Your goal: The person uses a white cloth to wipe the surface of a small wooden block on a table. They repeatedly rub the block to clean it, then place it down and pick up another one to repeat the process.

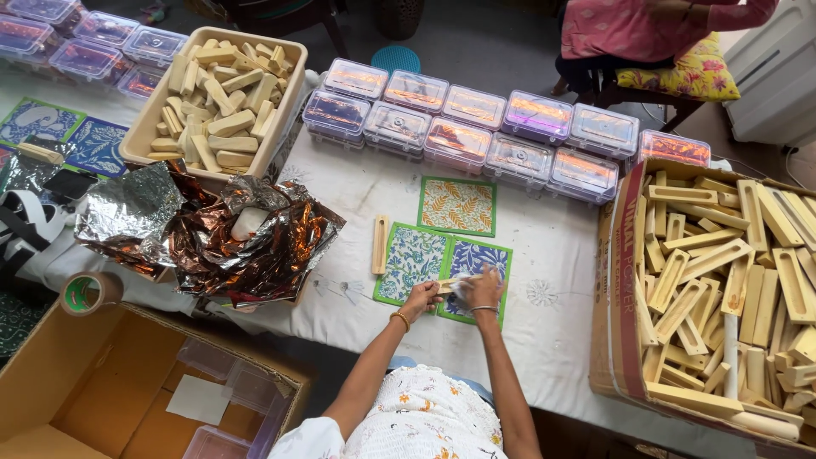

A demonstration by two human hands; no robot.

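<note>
Your left hand (421,297) pinches small wooden block (448,285) steady; right hand (482,289), fingers closed, presses pale wrap against it, over printed cards (442,259). Loose block (380,244) waits just left; carton of wooden holders (722,289) right.

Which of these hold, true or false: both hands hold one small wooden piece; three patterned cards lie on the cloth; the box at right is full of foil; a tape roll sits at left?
1. Both hands, left hand and right hand, hold one small wooden piece: true.
2. Three patterned cards lie on the white cloth: true.
3. The cardboard box at right is full of foil: false, it holds wooden pieces.
4. A tape roll sits at left: true.
5. The beige tray is empty: false, it holds wooden blocks.
</note>
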